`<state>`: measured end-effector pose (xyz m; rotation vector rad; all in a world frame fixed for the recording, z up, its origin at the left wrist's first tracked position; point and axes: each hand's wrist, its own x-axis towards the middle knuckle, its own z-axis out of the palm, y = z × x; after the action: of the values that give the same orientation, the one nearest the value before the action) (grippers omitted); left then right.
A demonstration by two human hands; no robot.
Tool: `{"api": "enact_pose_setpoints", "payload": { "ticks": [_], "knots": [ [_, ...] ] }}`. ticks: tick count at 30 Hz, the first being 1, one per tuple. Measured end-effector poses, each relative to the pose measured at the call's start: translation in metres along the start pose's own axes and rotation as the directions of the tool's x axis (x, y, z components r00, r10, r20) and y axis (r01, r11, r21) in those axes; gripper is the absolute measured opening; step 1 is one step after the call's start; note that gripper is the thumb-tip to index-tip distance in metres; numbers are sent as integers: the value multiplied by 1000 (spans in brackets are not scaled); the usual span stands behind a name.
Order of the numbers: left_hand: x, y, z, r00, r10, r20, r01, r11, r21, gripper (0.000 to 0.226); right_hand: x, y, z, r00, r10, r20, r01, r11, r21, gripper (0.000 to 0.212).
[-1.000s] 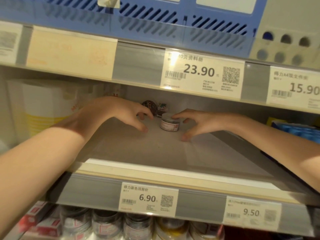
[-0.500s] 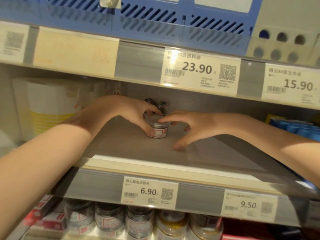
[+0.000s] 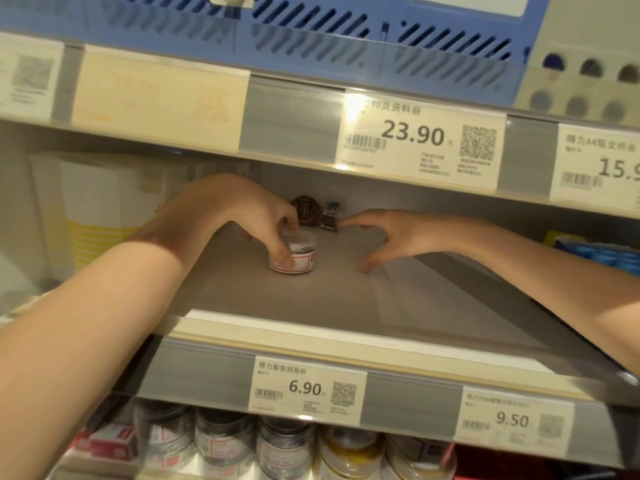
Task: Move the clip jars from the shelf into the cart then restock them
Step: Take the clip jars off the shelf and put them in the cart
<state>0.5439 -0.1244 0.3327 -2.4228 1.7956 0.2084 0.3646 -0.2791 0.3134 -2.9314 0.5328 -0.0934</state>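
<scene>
Fingers of the left hand (image 3: 249,216) now clamp the clip jar (image 3: 293,255), dragged forward on the shelf (image 3: 346,306), while the right hand (image 3: 391,233) has spread apart beside it.

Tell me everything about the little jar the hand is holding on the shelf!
The little jar is round, short and see-through, like clear plastic, with a clear lid and something dark inside. A white label with a red border wraps its side. It stands upright on the grey shelf, toward the back. The left hand grips it from above, thumb on the label, fingers behind the lid. The right hand is near but not touching it.
</scene>
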Motion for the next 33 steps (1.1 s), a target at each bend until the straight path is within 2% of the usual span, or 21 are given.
{"api": "enact_pose_setpoints", "payload": {
  "ticks": [3, 11, 16, 22, 28, 33],
  "knots": [
    [-1, -2, 0, 999, -37, 29, 37, 999, -8, 75, 17, 7, -4, 999, 36, -14, -37, 999, -29, 77],
    [-3, 0, 1, 998, -47, 50, 51, 995, -81, 70, 61, 19, -4, 991, 113, -69, -105, 988, 113, 80],
    [-4, -2, 1, 997, -47, 68, 54, 994, -99, 71, 77, 23, -7, 988, 128, -81, -119, 987, 109, 73],
    [-4, -4, 0, 997, -40, 70, 49, 991, -125, 73, 90, 25, -6, 984, 166, -60, -159, 981, 111, 75],
    [-1, -7, 1, 996, -41, 73, 52, 987, -153, 72, 100, 26, 0, 988, 143, -56, -137, 986, 93, 59],
    [0, -10, 1, 997, -37, 72, 49, 984, -169, 65, 100, 30, -2, 990, 94, -104, -83, 991, 104, 62]
  ]
}}
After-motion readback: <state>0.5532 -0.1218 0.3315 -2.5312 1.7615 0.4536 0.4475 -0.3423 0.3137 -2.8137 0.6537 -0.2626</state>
